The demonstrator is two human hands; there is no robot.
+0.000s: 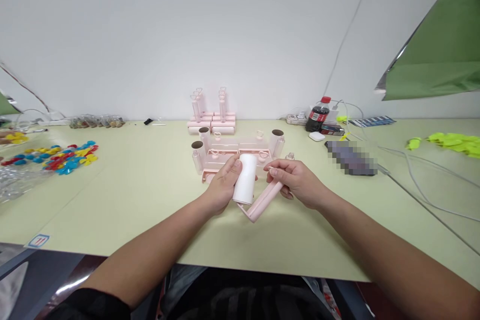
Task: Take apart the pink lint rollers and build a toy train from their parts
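My left hand (pixel 223 182) is closed around a white roll (pixel 245 180), the sticky paper roll of a lint roller by its look. My right hand (pixel 294 182) grips the far end of a pink lint roller holder (pixel 264 202), which slants toward me. At their near ends, the roll and the holder meet at an angle. Just beyond my hands sit clear and pink lint roller cases (pixel 225 160) with heart-shaped loops. Brown-cored rolls (pixel 277 133) stand upright beside them. My hands cover part of this group.
Pink lint rollers (pixel 212 127) are set in rows by the wall. A cola bottle (pixel 318 115), a white case (pixel 317 136) and a blurred-out dark device (pixel 350 157) lie to the right, with white cables (pixel 412 170). Colourful plastic pieces (pixel 71 157) are spread on the left.
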